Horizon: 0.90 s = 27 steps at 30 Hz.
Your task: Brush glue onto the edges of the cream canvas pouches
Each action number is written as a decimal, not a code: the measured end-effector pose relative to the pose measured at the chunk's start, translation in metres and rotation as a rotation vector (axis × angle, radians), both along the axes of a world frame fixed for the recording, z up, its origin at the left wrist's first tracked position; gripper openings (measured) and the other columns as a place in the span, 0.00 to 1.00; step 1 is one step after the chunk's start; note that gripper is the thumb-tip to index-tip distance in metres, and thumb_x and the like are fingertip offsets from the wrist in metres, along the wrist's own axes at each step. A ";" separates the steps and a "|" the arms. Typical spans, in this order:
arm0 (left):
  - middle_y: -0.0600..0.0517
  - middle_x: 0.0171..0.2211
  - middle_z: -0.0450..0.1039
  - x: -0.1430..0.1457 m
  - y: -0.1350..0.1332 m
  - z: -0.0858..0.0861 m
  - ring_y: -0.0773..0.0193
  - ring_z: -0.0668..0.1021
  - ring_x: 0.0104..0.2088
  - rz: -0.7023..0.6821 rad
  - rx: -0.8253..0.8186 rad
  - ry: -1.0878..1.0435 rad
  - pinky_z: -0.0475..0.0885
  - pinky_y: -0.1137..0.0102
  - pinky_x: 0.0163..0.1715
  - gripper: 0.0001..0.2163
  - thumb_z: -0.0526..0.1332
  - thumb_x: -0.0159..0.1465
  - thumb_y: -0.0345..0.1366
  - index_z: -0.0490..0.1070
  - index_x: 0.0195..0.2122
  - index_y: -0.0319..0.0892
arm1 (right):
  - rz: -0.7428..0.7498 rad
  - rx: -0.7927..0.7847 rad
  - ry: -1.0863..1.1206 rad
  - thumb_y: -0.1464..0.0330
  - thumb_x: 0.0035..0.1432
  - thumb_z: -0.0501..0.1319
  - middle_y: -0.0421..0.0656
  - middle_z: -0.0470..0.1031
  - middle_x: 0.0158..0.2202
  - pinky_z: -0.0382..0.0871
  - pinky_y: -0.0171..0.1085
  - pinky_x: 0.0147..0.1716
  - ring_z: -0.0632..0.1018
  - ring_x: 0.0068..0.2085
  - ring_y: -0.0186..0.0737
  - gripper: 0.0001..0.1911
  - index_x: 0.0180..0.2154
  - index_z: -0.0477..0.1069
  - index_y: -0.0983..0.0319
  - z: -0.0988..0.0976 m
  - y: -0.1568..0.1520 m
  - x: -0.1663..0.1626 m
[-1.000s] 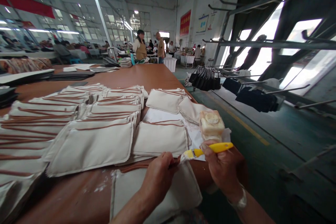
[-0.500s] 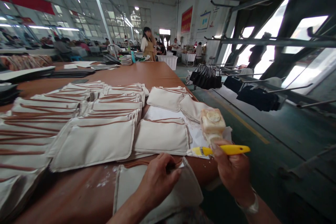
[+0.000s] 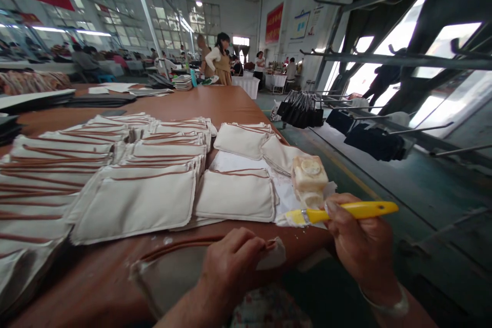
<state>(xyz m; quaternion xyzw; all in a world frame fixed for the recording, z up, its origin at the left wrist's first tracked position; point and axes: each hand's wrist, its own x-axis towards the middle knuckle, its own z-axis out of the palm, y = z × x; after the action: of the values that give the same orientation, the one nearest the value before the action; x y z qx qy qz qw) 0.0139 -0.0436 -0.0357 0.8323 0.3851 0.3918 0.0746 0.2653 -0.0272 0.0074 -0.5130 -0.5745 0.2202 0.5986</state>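
Observation:
My right hand (image 3: 359,246) grips a yellow-handled brush (image 3: 342,211), its bristles pointing left and coated in something whitish. Near the table's front edge, my left hand (image 3: 234,256) is closed on the top edge of a cream pouch (image 3: 172,266) with brown trim, which tilts down toward me. Just beyond the brush stands a cream-coloured plastic container (image 3: 308,177), smeared with residue. Left of the bristles, another cream pouch (image 3: 234,195) lies on a white sheet (image 3: 282,192).
Overlapping rows of cream pouches (image 3: 134,200) cover the left of the brown table (image 3: 230,102). Two people (image 3: 221,61) stand beyond its far end. Metal racks (image 3: 384,61) with dark hanging pieces line the right side.
The brush and my right hand have shifted right and slightly nearer. The pouch under my left hand has tilted and moved lower, toward me.

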 end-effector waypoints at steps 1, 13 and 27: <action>0.52 0.31 0.74 -0.001 -0.002 0.004 0.68 0.76 0.29 -0.031 0.095 0.035 0.68 0.75 0.29 0.08 0.56 0.73 0.34 0.74 0.41 0.43 | 0.044 -0.021 0.059 0.56 0.66 0.61 0.38 0.64 0.22 0.61 0.33 0.22 0.65 0.22 0.35 0.15 0.35 0.73 0.62 0.003 0.000 0.000; 0.44 0.39 0.80 -0.013 -0.005 0.025 0.59 0.81 0.42 -0.072 0.525 0.203 0.78 0.68 0.39 0.13 0.49 0.73 0.28 0.74 0.47 0.36 | 0.302 -0.152 0.070 0.57 0.64 0.64 0.40 0.65 0.25 0.59 0.32 0.20 0.64 0.23 0.34 0.15 0.31 0.73 0.60 0.039 -0.017 0.004; 0.44 0.34 0.79 -0.023 -0.014 0.028 0.60 0.81 0.36 -0.072 0.449 0.195 0.77 0.69 0.33 0.11 0.51 0.73 0.29 0.72 0.48 0.34 | 0.281 -0.079 -0.098 0.56 0.64 0.64 0.40 0.67 0.22 0.64 0.32 0.19 0.69 0.22 0.36 0.16 0.30 0.75 0.60 0.023 -0.021 -0.015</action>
<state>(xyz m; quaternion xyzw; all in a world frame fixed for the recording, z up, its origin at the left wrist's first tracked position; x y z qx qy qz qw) -0.0095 -0.0575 -0.0078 0.8750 0.2639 0.3824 -0.1356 0.2506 -0.0486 0.0309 -0.4608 -0.6601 0.2989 0.5125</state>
